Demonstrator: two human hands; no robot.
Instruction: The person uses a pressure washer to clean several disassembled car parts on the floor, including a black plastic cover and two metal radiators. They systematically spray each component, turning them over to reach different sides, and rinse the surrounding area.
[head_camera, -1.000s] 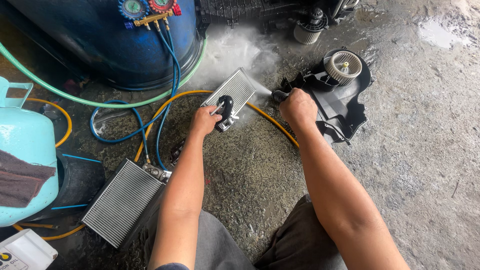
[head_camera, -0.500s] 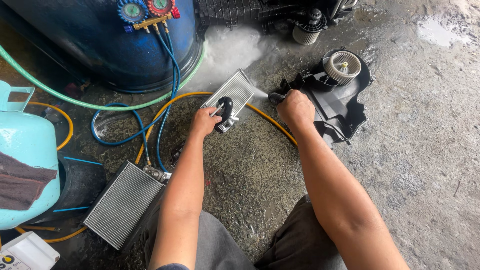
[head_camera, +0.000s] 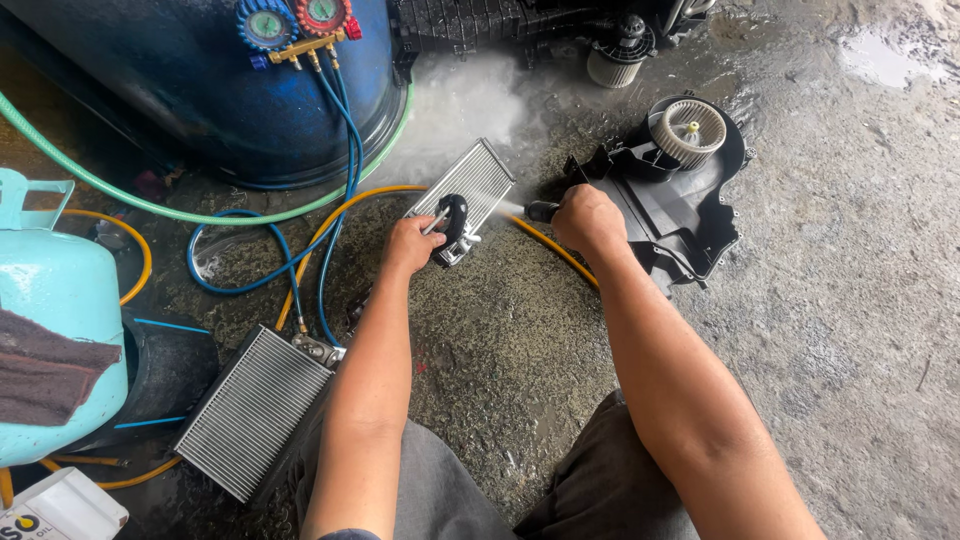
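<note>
The left hand is closed around the near end of a small finned evaporator core, fingers pinching the black fitting at its pipe end, so the core lies tilted on the wet concrete floor at the centre of the scene, its far end pointing up and to the right. The right hand is wrapped in a fist around a dark spray nozzle, whose tip sits just beside the core's right edge; a thin jet of water meets the fins there, and white mist hangs over the floor beyond the core. An orange hose curves past the core on the floor.

Right of the right hand, touching distance away, lies a black blower housing with a pale squirrel-cage fan wheel set in its far part. A second blower motor stands farther off.

At the far left sits a big blue drum with a manifold gauge set hung on it (one blue dial, one red), its blue hoses trailing down to the floor, and a green hose sweeping around the drum's base. Near left, a larger finned condenser core lies flat beside a pale turquoise gas cylinder with a brown rag draped on it.
</note>
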